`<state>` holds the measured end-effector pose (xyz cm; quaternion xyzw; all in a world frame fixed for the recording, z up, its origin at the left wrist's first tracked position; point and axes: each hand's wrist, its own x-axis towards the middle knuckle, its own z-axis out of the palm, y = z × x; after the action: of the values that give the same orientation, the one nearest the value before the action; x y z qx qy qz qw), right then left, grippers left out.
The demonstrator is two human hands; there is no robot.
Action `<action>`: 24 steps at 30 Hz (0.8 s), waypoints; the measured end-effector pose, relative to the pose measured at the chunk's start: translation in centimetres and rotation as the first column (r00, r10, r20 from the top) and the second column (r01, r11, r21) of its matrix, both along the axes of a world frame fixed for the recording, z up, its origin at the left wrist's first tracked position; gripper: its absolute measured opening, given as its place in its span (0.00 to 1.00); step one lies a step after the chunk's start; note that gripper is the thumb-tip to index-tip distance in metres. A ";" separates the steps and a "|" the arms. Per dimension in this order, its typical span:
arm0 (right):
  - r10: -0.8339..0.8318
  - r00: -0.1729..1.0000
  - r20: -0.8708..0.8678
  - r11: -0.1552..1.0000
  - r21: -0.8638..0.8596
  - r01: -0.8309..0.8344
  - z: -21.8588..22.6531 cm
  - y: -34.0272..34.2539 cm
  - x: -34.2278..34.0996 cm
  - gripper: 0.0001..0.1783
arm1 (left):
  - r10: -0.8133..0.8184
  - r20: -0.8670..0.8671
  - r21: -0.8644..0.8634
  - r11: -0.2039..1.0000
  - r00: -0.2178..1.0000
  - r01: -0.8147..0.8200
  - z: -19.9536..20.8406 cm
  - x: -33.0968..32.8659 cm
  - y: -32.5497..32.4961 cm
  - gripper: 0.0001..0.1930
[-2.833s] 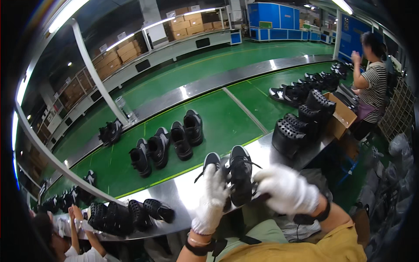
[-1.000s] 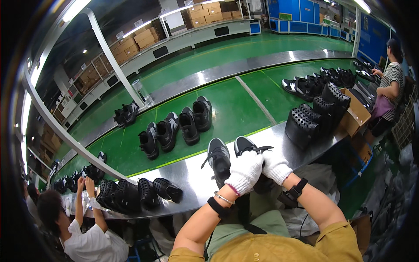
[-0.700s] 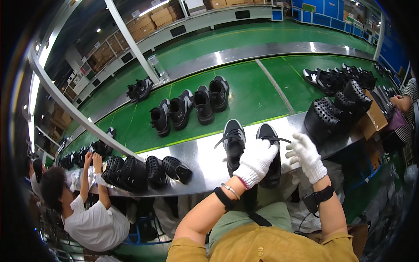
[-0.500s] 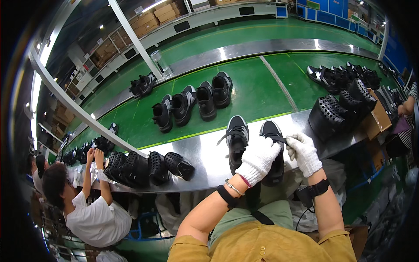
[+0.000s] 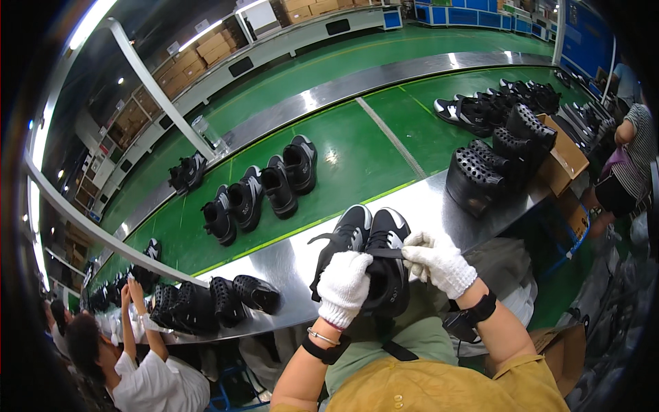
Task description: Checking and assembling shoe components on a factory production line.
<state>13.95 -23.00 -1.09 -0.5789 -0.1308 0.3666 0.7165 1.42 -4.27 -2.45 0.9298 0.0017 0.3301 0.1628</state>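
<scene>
Two black sneakers with white and grey trim stand side by side at the near edge of the metal ledge, toes pointing away from me. From the right sneaker (image 5: 388, 283), a flat black strap (image 5: 386, 253) runs taut across the top to my right hand (image 5: 438, 264), white-gloved, which pinches its end. My left hand (image 5: 344, 288), gloved too, is closed at the right sneaker's collar beside the strap; its fingertips are partly hidden. It covers part of the left sneaker (image 5: 351, 226), whose own loose strap sticks out to the left.
Several black sneakers (image 5: 262, 189) stand on the green belt (image 5: 343, 161) ahead. Perforated black shoe forms (image 5: 473, 178) rest on the ledge at right, near a cardboard box (image 5: 564, 156); more forms (image 5: 223, 302) sit left. Co-workers work at left (image 5: 158, 384) and far right (image 5: 635, 147).
The view has shifted right. The two sneakers now stand closer together and nearer me. My left hand moved from over the right sneaker to its left side; my right hand still holds the strap.
</scene>
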 end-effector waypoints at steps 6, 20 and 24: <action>0.026 1.000 0.017 0.983 -0.181 -0.022 -0.7 0.3 -2.2 0.07 | 0.013 0.082 0.006 1.000 0.997 -0.013 -1.0 0.4 0.1 0.18; 0.360 0.324 0.875 0.871 -0.439 0.219 -0.2 0.9 -2.5 0.22 | -0.006 0.098 0.014 1.000 0.995 0.005 -1.6 1.7 -1.3 0.18; 0.376 0.268 0.887 0.833 -0.451 0.321 -2.0 2.6 -0.4 0.13 | -0.009 0.040 0.026 1.000 0.999 0.008 -0.1 3.0 -3.3 0.15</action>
<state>13.59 -20.43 -3.08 -0.8555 -0.4354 -0.0267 0.2790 4.46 -7.59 -2.59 0.9251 -0.0100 0.3479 0.1522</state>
